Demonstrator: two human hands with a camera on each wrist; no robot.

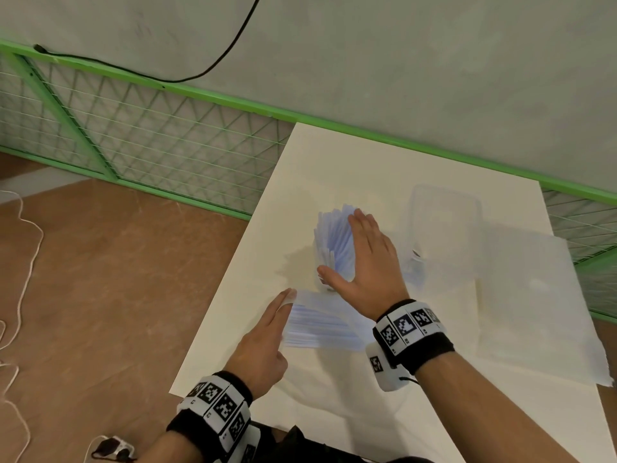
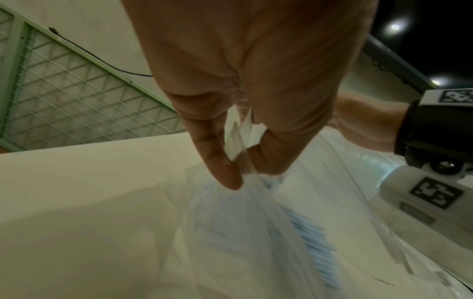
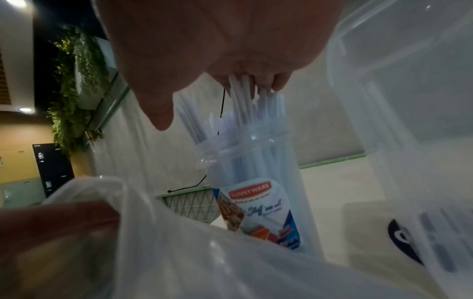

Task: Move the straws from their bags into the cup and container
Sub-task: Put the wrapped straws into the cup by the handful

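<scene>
On the white table [image 1: 253, 262] stands a clear labelled cup [image 3: 258, 194] packed with pale blue straws [image 1: 334, 238]. My right hand [image 1: 360, 252] lies flat over them, and its fingertips [image 3: 279, 85] touch the straw tops. In front of the cup lies a clear plastic bag [image 1: 320, 325] with more blue straws [image 2: 312, 242] inside. My left hand [image 1: 283, 302] pinches the bag's edge [image 2: 238, 141] between thumb and fingers. A clear container [image 1: 444, 212] stands behind and to the right of the cup; I cannot tell what it holds.
A second whitish bag [image 1: 534, 295] lies on the table's right side, past the container. A green mesh fence [image 1: 150, 142] runs along the far edge. Brown floor [image 1: 100, 279] with loose cables lies to the left.
</scene>
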